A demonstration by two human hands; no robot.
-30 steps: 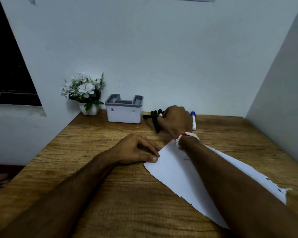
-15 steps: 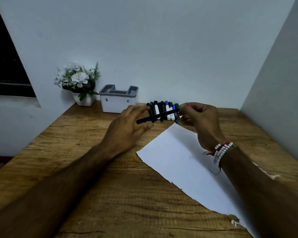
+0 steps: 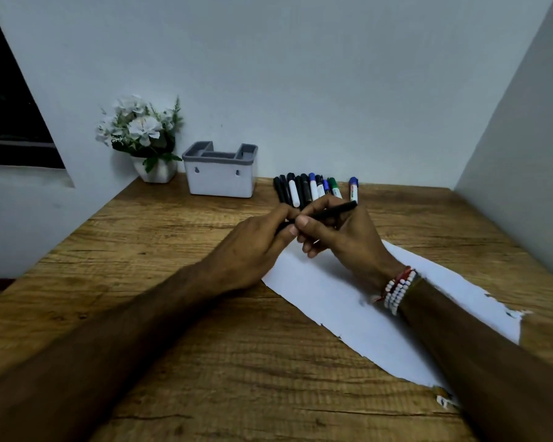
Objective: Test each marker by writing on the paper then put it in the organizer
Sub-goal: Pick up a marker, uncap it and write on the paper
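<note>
Head view: both hands (image 3: 253,250) (image 3: 342,237) pinch one black marker (image 3: 332,211) (about ten markers (image 3: 300,191) lie beside one organizer (image 3: 219,181)).

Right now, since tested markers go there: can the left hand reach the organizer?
Probably yes. Only bare table lies between the left hand and the organizer, whose top is open. Its fingers pinch the black marker alongside the right hand, though.

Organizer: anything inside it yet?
No marker sticks up above the organizer rim; the visible upper compartment walls look bare. The compartment floors are hidden by the front wall.
</note>
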